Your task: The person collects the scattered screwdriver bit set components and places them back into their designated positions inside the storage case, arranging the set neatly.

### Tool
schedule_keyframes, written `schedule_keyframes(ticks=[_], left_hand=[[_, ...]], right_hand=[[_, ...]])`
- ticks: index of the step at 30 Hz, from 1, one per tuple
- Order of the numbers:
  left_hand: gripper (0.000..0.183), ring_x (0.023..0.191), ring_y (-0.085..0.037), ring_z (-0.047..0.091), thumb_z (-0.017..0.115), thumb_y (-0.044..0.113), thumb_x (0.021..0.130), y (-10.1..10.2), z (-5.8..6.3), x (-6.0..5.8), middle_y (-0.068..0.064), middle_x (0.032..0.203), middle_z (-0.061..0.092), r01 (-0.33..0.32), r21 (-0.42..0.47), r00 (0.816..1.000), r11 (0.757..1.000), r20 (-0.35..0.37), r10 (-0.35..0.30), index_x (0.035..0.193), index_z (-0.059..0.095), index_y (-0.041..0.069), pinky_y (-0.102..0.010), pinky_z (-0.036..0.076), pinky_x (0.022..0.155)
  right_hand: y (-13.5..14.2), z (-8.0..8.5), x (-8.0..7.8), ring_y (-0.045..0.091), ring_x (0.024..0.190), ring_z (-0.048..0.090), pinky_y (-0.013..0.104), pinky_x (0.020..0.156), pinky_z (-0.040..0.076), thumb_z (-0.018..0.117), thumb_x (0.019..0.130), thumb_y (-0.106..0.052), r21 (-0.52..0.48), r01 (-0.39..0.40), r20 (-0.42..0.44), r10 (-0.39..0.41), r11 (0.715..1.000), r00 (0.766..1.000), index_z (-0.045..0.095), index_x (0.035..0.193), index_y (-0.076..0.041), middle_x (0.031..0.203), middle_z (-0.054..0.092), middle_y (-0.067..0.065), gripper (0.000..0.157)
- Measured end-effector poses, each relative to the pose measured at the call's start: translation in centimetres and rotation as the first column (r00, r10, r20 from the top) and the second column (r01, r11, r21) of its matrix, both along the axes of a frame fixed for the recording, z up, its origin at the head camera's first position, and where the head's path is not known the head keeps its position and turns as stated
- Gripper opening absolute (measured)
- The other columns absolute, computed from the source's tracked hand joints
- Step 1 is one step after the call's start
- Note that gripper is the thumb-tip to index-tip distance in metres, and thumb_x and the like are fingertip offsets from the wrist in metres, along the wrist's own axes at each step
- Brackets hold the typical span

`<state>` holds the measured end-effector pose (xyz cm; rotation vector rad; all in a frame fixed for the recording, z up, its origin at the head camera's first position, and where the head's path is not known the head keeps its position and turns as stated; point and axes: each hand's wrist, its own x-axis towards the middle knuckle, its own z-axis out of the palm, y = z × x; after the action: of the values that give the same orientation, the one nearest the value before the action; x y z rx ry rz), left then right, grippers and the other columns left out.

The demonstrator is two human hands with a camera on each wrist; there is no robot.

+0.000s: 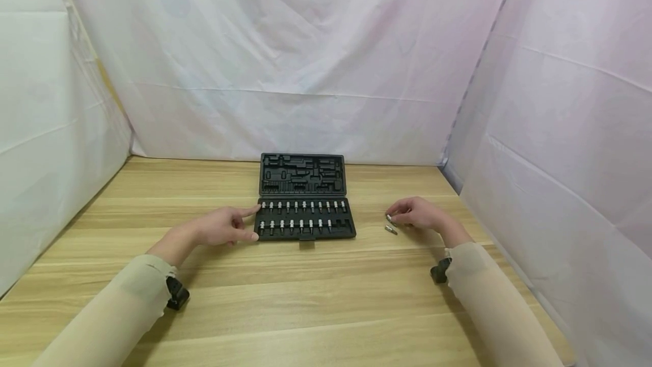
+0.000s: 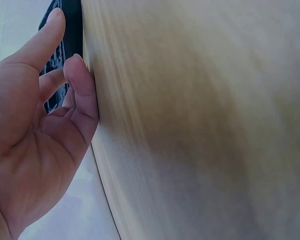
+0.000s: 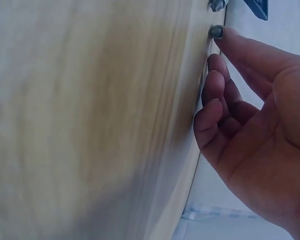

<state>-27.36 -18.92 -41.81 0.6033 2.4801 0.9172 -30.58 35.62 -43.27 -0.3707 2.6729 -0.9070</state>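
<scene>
A black case [image 1: 326, 237] lies unfolded on the table, its lower half carrying two rows of silver bit sockets [image 1: 301, 223]. Two slots at the right end of the front row hold none. At the case's left side, my left hand [image 1: 221, 226] touches the edge with outstretched index finger and thumb, the other fingers bent. To the right of the case, my right hand [image 1: 417, 213] pinches a bit socket [image 1: 389, 218] between thumb and index finger, low over the wood; its metal end [image 3: 216, 32] shows at the thumb tip. A second bit socket [image 1: 390, 230] lies just in front.
The case's lid [image 1: 262, 174] leans back behind the rows, with moulded hollows inside. White cloth [image 1: 316, 61] hangs behind the wooden table [image 1: 285, 304] and along both sides. A black wrist camera [image 1: 176, 293] sits on the left sleeve, another [image 1: 441, 271] on the right.
</scene>
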Motion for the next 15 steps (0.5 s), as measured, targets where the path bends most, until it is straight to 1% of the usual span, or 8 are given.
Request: schedule_keyframes(ticks=[6, 9, 12, 15], left_hand=[[0.092, 0.076, -0.02, 0.061, 0.081, 0.042, 0.1, 0.0, 0.0, 0.0, -0.008, 0.089, 0.061, 0.004, -0.002, 1.0, 1.0, -0.009, -0.004, 0.174, 0.032, 0.016, -0.03, 0.053, 0.066], [0.092, 0.076, -0.02, 0.061, 0.081, 0.042, 0.1, 0.0, 0.0, 0.0, -0.008, 0.09, 0.062, 0.005, -0.004, 1.0, 1.0, -0.014, -0.005, 0.174, 0.032, 0.016, -0.031, 0.053, 0.066], [0.092, 0.077, -0.02, 0.062, 0.081, 0.042, 0.1, 0.0, 0.0, 0.0, -0.009, 0.09, 0.063, 0.003, -0.002, 1.0, 1.0, -0.011, -0.003, 0.174, 0.032, 0.016, -0.031, 0.054, 0.067], [0.092, 0.077, -0.02, 0.063, 0.081, 0.041, 0.1, 0.0, -0.1, 0.0, -0.009, 0.09, 0.063, 0.001, -0.002, 1.0, 1.0, -0.01, -0.001, 0.174, 0.032, 0.016, -0.032, 0.055, 0.067]], right_hand=[[-0.5, 0.2, 0.3, 0.018, 0.087, 0.064, 0.03, 0.075, 0.054, 0.072, 0.105, -0.017, -0.004, 0.009, -0.032, -0.009, 1.0, 0.999, 0.074, 0.124, -0.004, 0.106, 0.075, 0.012, 0.023], [-0.7, 0.2, 0.3, 0.018, 0.089, 0.064, 0.03, 0.076, 0.054, 0.07, 0.105, -0.015, 0.018, 0.026, -0.047, -0.025, 1.0, 0.999, 0.073, 0.122, -0.005, 0.107, 0.075, 0.012, 0.02], [-0.9, 0.3, 0.3, 0.018, 0.09, 0.063, 0.029, 0.077, 0.054, 0.069, 0.104, -0.013, 0.034, 0.053, -0.037, -0.051, 0.998, 0.998, 0.072, 0.123, -0.005, 0.109, 0.074, 0.012, 0.02], [-1.1, 0.4, 0.3, 0.018, 0.089, 0.063, 0.029, 0.075, 0.053, 0.067, 0.103, -0.011, 0.052, 0.067, -0.031, -0.066, 0.996, 0.997, 0.071, 0.126, -0.005, 0.109, 0.072, 0.012, 0.024]])
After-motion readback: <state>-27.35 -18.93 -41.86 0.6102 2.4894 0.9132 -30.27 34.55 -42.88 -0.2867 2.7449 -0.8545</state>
